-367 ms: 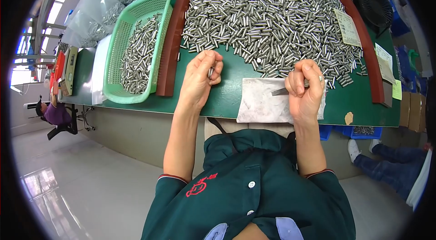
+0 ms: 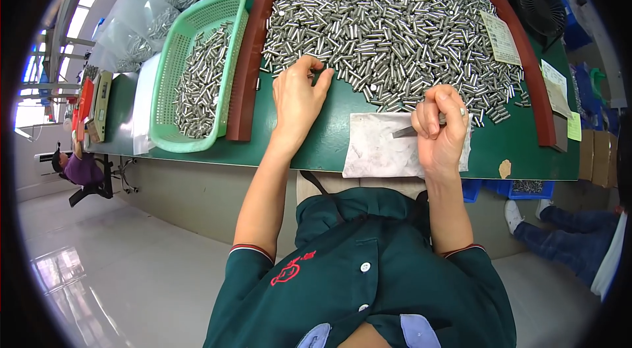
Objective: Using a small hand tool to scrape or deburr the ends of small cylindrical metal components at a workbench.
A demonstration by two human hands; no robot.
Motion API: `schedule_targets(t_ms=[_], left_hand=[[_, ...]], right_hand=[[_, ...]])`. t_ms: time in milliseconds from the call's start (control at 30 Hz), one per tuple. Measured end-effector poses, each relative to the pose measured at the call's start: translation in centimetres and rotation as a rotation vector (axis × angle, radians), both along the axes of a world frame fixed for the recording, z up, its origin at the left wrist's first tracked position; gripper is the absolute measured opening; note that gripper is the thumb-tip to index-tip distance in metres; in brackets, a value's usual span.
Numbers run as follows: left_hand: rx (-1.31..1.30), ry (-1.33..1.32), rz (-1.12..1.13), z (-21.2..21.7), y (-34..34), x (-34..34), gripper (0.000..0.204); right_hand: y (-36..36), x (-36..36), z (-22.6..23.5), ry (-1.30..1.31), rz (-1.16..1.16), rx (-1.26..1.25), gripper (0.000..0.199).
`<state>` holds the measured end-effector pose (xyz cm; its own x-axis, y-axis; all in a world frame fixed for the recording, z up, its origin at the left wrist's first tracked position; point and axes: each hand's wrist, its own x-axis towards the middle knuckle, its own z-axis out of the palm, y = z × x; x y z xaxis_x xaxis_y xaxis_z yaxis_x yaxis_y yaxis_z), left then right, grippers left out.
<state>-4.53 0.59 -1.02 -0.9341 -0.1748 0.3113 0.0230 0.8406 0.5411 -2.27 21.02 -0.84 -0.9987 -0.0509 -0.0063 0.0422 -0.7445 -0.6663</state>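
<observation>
My left hand reaches over the near left edge of a wide heap of short, shiny metal pins. Its thumb and index finger are apart, with a gap between their tips; the other fingers are mostly hidden, and no pin shows in its grasp. My right hand is closed, palm up, around a narrow, flat grey metal tool, whose end points left. Most of that tool is covered by the fingers, so its exact kind does not show. Beneath it lies a smudged white cloth on the green tabletop.
Dark red rails border the heap. Left of them stands a green mesh basket holding more pins. A black fan and paper slips are on the right. Two other people are visible at the far left and lower right.
My left hand has moved up to the heap's edge and turned its back upward. Its fingers have spread, and the pin seen in them is no longer visible. The right hand stays nearly still.
</observation>
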Motion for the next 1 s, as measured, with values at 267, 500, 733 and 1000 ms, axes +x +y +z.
schedule_targets(t_ms=[267, 500, 733, 1000], left_hand=[[0.131, -0.047, -0.003, 0.4, -0.1, 1.1, 0.011], [1.361, -0.344, -0.18, 0.4, -1.2, 3.5, 0.005], [1.503, -0.361, -0.237, -0.1, -1.2, 3.7, 0.012], [1.49, -0.376, -0.25, 0.0, -1.1, 3.9, 0.019]], right_hand=[[0.1, 0.1, 0.1, -0.002, -0.013, 0.01, 0.013], [0.0, 0.0, 0.2, 0.003, 0.001, 0.006, 0.013], [0.0, -0.1, 0.0, 0.0, 0.004, 0.003, 0.013], [0.1, 0.0, 0.0, 0.005, 0.0, 0.005, 0.014]])
